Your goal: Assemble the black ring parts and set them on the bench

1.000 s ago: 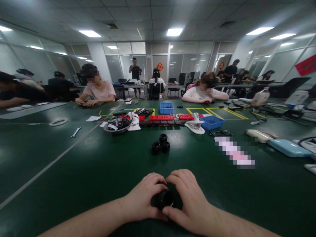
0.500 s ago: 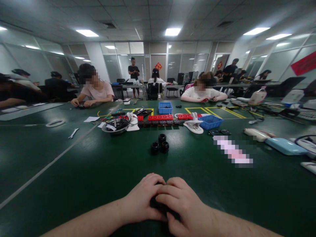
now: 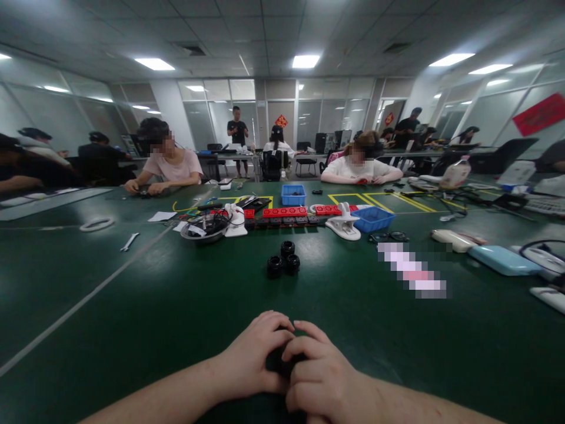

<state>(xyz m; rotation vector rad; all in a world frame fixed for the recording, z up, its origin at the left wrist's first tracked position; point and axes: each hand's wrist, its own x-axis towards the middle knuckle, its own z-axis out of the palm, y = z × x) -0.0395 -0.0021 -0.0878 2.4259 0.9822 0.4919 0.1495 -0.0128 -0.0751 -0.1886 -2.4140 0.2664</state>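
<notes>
Green table [image 3: 168, 330]: blk part [image 3: 279, 360] btwn hands, L hand [image 3: 253, 353] curled round it, R hand [image 3: 324, 377] fingers half-bent over, hold can't tell; prob. adjusting step, next needs steady L.

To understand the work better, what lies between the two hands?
In the head view, a black piece, mostly hidden, lies between the left hand and the right hand.

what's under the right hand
Part of a black object shows between the right hand and left hand; the rest is covered, so its full shape cannot be seen.
</notes>
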